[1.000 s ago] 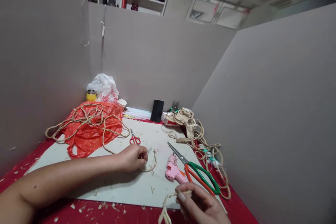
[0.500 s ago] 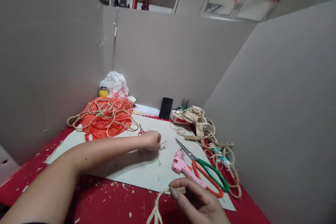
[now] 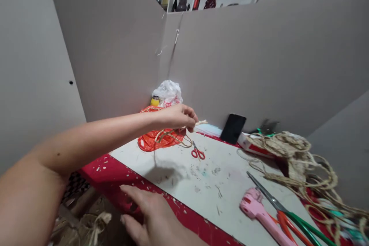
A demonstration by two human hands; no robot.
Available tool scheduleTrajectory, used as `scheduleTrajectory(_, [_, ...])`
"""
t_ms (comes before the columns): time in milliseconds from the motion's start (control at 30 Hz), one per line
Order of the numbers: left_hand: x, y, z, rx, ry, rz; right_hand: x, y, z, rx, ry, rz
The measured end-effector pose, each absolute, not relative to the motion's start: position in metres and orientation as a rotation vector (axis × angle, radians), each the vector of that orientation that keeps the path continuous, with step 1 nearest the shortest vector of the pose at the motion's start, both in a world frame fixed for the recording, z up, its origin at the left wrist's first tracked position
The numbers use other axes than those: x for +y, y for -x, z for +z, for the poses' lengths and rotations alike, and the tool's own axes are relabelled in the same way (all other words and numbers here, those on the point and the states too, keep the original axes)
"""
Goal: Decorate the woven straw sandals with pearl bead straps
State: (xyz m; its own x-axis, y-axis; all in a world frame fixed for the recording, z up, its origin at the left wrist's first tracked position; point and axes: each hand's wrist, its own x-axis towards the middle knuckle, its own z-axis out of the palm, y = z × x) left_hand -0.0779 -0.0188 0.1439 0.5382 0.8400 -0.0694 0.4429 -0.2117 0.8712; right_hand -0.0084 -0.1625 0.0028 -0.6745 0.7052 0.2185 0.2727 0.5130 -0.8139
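Note:
My left hand is raised over the far part of the white board, its fingers pinched on a pale straw cord whose end sticks out to the right. The rest of that cord is mostly hidden by the hand and forearm. Behind and below it lies a red plastic bag with loops of braided rope on it. Small red-handled scissors rest on the board close by. My right hand is low at the table's near edge, fingers apart and holding nothing.
A pink glue gun and large scissors with orange and green handles lie to the right. Tangled rope covers the right side. A phone leans at the back. Below the table's edge is a pale straw bundle.
My view has swung left. My left hand has lifted off the board with the cord. My right hand, which held a pale straw strand, has moved left and opened.

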Motion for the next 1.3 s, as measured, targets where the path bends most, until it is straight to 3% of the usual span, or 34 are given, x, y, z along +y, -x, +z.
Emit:
scheduleTrajectory(133, [-0.034,0.093,0.134,0.963,-1.847,0.516,-0.149,-0.038,0.011,-1.99,0.818,0.751])
scheduleTrajectory(333, [-0.037,0.079,0.111,0.753,-1.9,0.382,-0.124,-0.125,0.051,-1.432,1.271,0.534])
scheduleTrajectory(667, [-0.01,0.038,0.083,0.734,-2.201,0.411,-0.086,-0.141,0.034,-1.391,1.258,1.315])
scheduleTrajectory(867, [-0.01,0.029,0.064,0.705,-2.326,1.092,-0.059,-0.161,0.019,-0.884,1.157,1.304])
scheduleTrajectory(1033, [-0.006,0.006,0.037,0.783,-1.891,0.802,-0.046,-0.165,0.011,-0.753,1.062,1.375])
scheduleTrajectory(1300, [0.016,-0.015,0.004,0.735,-1.321,0.714,-0.048,-0.168,-0.003,-1.005,1.257,1.387])
